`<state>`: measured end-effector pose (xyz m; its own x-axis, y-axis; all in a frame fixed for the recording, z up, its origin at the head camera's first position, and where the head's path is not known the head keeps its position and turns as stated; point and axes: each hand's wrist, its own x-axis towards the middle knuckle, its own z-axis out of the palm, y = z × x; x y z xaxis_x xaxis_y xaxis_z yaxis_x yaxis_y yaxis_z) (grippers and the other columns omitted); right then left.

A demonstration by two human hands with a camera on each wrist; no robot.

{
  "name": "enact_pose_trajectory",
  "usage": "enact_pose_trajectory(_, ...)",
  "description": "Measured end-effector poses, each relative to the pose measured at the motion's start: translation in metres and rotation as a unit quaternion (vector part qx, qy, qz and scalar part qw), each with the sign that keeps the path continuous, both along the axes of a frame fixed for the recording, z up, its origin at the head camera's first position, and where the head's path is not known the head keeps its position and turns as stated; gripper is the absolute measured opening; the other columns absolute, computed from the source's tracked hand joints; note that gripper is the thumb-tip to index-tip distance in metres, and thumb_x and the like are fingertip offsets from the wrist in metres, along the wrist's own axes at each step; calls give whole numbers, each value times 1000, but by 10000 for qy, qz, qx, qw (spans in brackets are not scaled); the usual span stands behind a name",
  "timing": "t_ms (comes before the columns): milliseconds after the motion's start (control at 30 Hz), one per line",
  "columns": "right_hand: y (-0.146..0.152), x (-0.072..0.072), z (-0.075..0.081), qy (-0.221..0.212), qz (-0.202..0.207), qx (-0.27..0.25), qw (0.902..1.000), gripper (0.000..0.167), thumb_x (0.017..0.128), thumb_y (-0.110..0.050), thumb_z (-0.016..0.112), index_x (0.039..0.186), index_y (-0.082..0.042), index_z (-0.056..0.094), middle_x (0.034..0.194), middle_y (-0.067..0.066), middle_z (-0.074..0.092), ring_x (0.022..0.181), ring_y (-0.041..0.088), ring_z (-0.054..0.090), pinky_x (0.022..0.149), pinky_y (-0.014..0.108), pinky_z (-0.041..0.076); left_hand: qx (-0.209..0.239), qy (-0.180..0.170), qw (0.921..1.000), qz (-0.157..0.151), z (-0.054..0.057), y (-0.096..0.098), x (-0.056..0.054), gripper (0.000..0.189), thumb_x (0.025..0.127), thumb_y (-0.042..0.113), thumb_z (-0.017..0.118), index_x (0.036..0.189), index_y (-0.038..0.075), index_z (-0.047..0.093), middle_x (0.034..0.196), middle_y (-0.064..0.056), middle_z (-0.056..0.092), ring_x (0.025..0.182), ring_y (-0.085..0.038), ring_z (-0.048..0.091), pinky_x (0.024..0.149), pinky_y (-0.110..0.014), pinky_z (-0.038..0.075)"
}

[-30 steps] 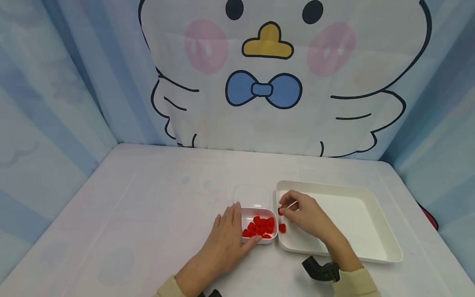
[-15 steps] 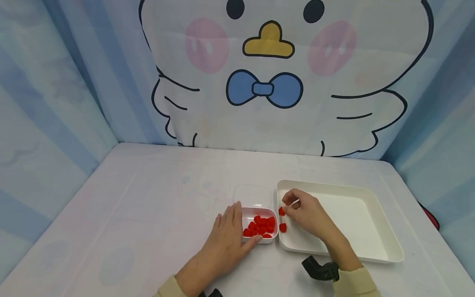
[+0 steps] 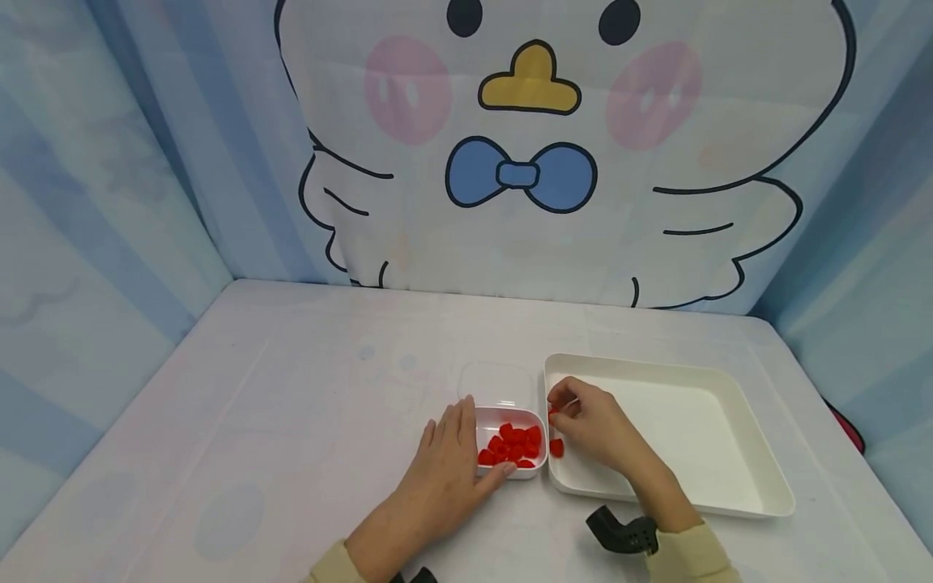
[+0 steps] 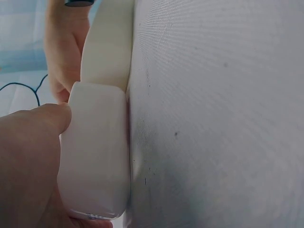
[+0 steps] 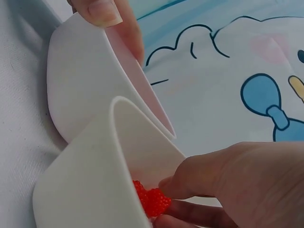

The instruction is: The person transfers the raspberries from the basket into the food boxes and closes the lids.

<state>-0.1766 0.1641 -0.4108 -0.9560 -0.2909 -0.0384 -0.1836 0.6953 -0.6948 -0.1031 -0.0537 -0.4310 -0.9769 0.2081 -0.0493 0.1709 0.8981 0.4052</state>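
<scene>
My left hand (image 3: pixel 440 470) lies along the left side of a small white container (image 3: pixel 540 460), fingers straight, thumb (image 5: pixel 105 13) on its near rim. Several red raspberries (image 3: pixel 516 445) fill part of the container. Just to the right, my right hand (image 3: pixel 599 425) reaches over the left wall of a white tray (image 3: pixel 700 437). Its thumb and fingers pinch a raspberry (image 5: pixel 159 202) low inside that wall; the fingers partly cover it in the head view. Another raspberry (image 3: pixel 557 448) lies nearer to me in the tray, against the same wall.
Behind the container a clear plastic lid (image 3: pixel 496 382) lies on the white table (image 3: pixel 291 389). The container and tray stand side by side, rims almost meeting. Printed curtains (image 3: pixel 109 202) close in the table at the sides, with a cartoon backdrop (image 3: pixel 525 243) behind.
My right hand has shifted slightly left and closed on the raspberry by the tray's left wall, covering more of it. The left hand and container stay in place.
</scene>
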Motion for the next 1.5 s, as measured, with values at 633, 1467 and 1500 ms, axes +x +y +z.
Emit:
enact_pose_trajectory(633,-4,-2,-2,8,-69,133,9999,16,87,1,63,100,-7,62,88,4,63,80,16,56,72,23,53,-26,-17,10000,32,-1,0,0,97,90,64,56,154,0,23,156,-20,35,144,-37,35,116,-58,32)
enact_pose_trajectory(1467,4,-2,1,-112,-99,-67,9999,15,90,-3,63,105,-7,64,97,6,66,87,17,63,78,31,59,-81,3,10000,-17,-2,1,-1,97,90,64,55,154,0,22,155,-20,36,144,-38,35,117,-58,31)
enact_pose_trajectory(1500,4,-2,1,-114,-65,-84,9999,15,90,-3,63,105,-6,63,97,6,66,87,17,63,77,30,59,-81,8,10000,-20,-1,1,-1,96,90,64,55,154,0,22,155,-20,36,144,-38,35,117,-58,31)
